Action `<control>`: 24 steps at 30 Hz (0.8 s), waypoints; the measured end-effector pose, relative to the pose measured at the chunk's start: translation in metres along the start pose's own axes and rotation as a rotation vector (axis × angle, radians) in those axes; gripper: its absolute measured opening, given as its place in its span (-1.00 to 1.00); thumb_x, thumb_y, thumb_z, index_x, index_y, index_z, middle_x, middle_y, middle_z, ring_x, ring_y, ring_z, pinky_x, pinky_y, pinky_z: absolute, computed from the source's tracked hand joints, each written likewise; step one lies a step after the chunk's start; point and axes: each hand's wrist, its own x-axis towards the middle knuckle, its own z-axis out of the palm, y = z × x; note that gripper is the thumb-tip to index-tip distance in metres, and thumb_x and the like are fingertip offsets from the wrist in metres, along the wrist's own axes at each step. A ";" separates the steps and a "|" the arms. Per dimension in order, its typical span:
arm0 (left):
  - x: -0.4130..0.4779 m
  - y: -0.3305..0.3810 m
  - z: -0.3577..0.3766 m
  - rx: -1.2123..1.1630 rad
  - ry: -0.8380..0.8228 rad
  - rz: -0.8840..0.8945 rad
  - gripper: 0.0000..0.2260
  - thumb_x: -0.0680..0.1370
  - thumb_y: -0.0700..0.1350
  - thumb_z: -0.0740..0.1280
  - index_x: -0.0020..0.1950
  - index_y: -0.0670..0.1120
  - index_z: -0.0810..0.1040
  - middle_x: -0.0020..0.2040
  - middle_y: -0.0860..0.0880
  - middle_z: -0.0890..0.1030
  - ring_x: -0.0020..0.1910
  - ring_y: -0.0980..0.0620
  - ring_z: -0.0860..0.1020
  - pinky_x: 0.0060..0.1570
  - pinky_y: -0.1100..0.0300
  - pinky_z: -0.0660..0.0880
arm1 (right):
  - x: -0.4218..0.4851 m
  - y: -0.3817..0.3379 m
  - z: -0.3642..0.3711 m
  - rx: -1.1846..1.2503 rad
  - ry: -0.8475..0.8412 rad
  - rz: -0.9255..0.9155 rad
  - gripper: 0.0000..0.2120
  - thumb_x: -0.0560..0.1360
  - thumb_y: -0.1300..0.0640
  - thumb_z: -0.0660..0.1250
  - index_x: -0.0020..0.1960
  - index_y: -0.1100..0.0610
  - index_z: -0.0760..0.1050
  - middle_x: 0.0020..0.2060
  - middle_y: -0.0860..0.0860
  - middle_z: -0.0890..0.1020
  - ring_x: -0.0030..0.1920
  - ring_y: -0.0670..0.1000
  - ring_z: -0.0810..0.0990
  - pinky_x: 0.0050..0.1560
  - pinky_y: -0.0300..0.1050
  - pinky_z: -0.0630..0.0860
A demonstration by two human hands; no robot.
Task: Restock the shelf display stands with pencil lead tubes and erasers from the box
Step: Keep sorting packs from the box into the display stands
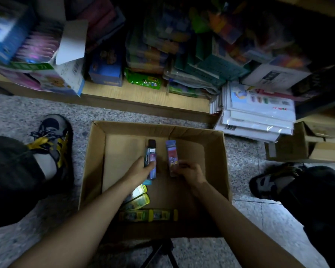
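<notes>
An open cardboard box sits on the floor between my feet. Inside it, my left hand grips a bundle of blue and purple lead tubes with a dark cap pointing away from me. My right hand pinches the near end of a pink and purple tube. Both tubes lie lengthwise near the middle of the box. Several yellow-green tubes lie at the box's near side, partly hidden under my left forearm, with more of them in a yellow-green row along the near wall.
A low wooden shelf runs along the back, packed with stationery packs and boxes. A stack of white plastic-wrapped packs leans at the right, beside a smaller cardboard box. My shoes flank the box on speckled floor.
</notes>
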 end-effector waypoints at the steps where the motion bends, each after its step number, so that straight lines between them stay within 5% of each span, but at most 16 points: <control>1: -0.006 0.006 0.001 -0.104 0.000 -0.005 -0.78 0.57 -0.19 0.29 0.17 -0.28 0.45 0.04 -0.23 0.56 0.00 -0.07 0.53 -0.02 0.14 0.41 | -0.008 -0.003 0.001 0.053 -0.044 -0.015 -0.84 0.40 0.46 0.36 -0.02 0.40 0.54 -0.38 0.04 0.62 -0.41 -0.10 0.59 -0.27 -0.27 0.54; 5: -0.031 0.038 0.006 -0.506 0.014 0.063 -0.86 0.54 -0.29 0.29 0.07 -0.16 0.45 -0.02 -0.16 0.58 -0.11 -0.05 0.57 -0.06 0.10 0.52 | -0.043 -0.019 0.004 0.164 -0.165 -0.091 -0.86 0.41 0.45 0.35 -0.17 0.23 0.51 -0.42 -0.01 0.66 -0.40 -0.11 0.61 -0.28 -0.27 0.57; 9: -0.055 0.064 0.006 -0.628 0.007 0.149 -0.82 0.53 -0.22 0.32 0.12 -0.15 0.45 0.03 -0.18 0.61 -0.06 -0.09 0.61 0.01 -0.01 0.55 | -0.077 -0.040 0.004 0.211 -0.189 -0.176 -0.89 0.42 0.40 0.37 -0.17 0.22 0.52 -0.34 0.07 0.66 -0.37 -0.05 0.62 -0.29 -0.22 0.57; 12: -0.074 0.081 0.002 -0.634 -0.004 0.239 -0.84 0.52 -0.24 0.33 0.07 -0.10 0.47 0.00 -0.16 0.63 -0.08 -0.09 0.62 -0.02 0.01 0.58 | -0.101 -0.057 0.004 0.177 -0.177 -0.255 -0.89 0.42 0.37 0.39 -0.14 0.22 0.50 -0.26 0.14 0.61 -0.31 0.00 0.59 -0.20 -0.16 0.52; 16: -0.098 0.106 -0.012 -0.611 -0.006 0.340 -0.85 0.51 -0.28 0.32 0.02 -0.10 0.48 -0.12 -0.07 0.65 -0.24 0.08 0.66 -0.29 0.23 0.59 | -0.132 -0.087 -0.003 0.040 -0.200 -0.373 -0.94 0.48 0.30 0.36 -0.12 0.25 0.48 -0.37 0.03 0.57 -0.48 -0.19 0.53 -0.43 -0.39 0.42; 20: -0.122 0.137 -0.029 -0.577 -0.030 0.418 -0.81 0.50 -0.29 0.33 0.09 -0.13 0.50 -0.07 -0.10 0.66 -0.21 0.05 0.65 -0.18 0.17 0.61 | -0.159 -0.129 -0.012 -0.107 -0.130 -0.506 -0.78 0.58 0.09 0.23 -0.14 0.21 0.51 -0.41 -0.03 0.54 -0.44 -0.13 0.47 -0.40 -0.32 0.37; 24: -0.146 0.172 -0.045 -0.492 -0.029 0.516 -0.79 0.48 -0.26 0.37 0.10 -0.10 0.51 -0.04 -0.08 0.67 -0.17 0.04 0.65 -0.13 0.14 0.61 | -0.185 -0.183 -0.023 -0.061 -0.061 -0.666 -0.86 0.57 0.11 0.25 -0.03 0.18 0.48 -0.32 -0.03 0.56 -0.42 -0.21 0.52 -0.41 -0.37 0.39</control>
